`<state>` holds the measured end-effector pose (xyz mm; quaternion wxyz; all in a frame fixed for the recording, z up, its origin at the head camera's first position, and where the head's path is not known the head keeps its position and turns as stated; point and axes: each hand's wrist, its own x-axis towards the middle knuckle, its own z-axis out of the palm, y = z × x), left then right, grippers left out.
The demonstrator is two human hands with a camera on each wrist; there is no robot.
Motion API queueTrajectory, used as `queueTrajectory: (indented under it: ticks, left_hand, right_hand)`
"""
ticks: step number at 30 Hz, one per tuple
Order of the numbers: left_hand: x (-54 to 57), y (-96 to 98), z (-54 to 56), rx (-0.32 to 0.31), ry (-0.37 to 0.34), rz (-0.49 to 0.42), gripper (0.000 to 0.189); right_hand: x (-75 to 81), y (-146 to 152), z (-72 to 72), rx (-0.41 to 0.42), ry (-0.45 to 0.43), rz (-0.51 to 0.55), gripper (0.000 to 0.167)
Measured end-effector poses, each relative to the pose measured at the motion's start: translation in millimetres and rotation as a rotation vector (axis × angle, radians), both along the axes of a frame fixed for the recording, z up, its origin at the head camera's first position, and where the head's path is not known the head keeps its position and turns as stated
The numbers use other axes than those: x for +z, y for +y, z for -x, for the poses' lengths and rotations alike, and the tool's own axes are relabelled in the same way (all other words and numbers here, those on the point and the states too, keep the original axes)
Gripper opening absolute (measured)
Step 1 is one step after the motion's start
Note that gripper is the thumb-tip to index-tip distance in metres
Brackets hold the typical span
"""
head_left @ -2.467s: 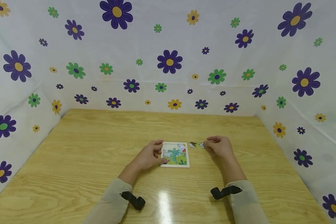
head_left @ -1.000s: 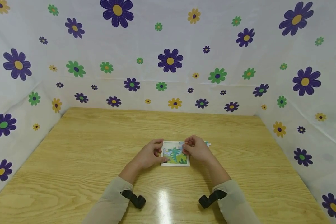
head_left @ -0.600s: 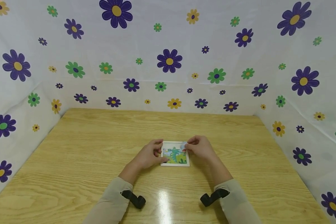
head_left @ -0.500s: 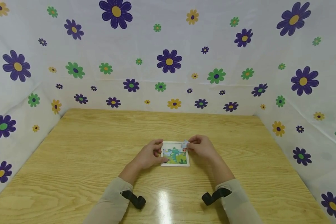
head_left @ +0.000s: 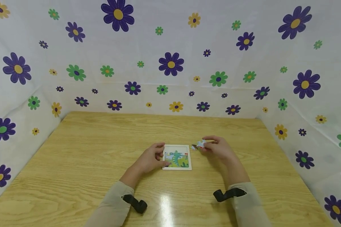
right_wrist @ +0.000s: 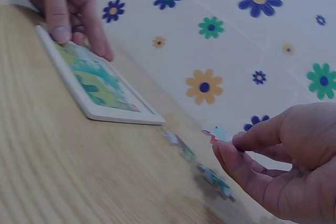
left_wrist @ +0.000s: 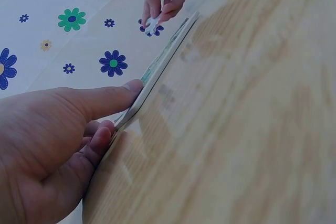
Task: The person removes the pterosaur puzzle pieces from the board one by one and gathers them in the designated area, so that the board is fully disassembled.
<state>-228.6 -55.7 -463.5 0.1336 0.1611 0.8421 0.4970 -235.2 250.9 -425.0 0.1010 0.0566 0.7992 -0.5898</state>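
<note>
A small square jigsaw tray (head_left: 177,168) with a white rim lies on the table, its lower part filled with a green dinosaur picture and its upper strip bare. My left hand (head_left: 148,160) holds the tray's left side, the thumb on the picture by the rim and the other fingers along the edge. To the right of the tray, my right hand (head_left: 222,152) pinches a light blue jigsaw piece (right_wrist: 218,133) with a bit of red between thumb and fingertip, above the table. Beneath it in the right wrist view lie loose jigsaw pieces (right_wrist: 214,180), partly blurred.
The wooden table (head_left: 102,132) stretches around the tray on all sides. White cloth (head_left: 147,41) printed with flowers stands along its back and both sides. Black wrist mounts (head_left: 134,203) sit on both sleeves.
My right hand has lifted the light blue piece from the tray's upper right corner and carried it right, over the loose pieces. My left hand keeps its place on the tray.
</note>
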Motion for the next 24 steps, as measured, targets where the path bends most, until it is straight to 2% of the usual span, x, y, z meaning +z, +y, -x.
queueTrajectory:
  ticks: [8, 16, 24]
  left_hand:
    - [0.3, -1.2, -1.8, -0.022, 0.003, -0.017, 0.085]
    - [-2.3, -0.6, -1.2, -0.029, 0.001, -0.028, 0.085]
    - [-2.0, -2.6, -0.5, -0.035, 0.002, -0.010, 0.085]
  right_hand:
    - [0.3, 29, -0.6, -0.053, -0.013, 0.048, 0.044]
    - [-0.3, 45, -0.9, -0.141, -0.034, 0.007, 0.046]
    - [-8.9, 49, -0.9, -0.169, -0.004, -0.032, 0.044]
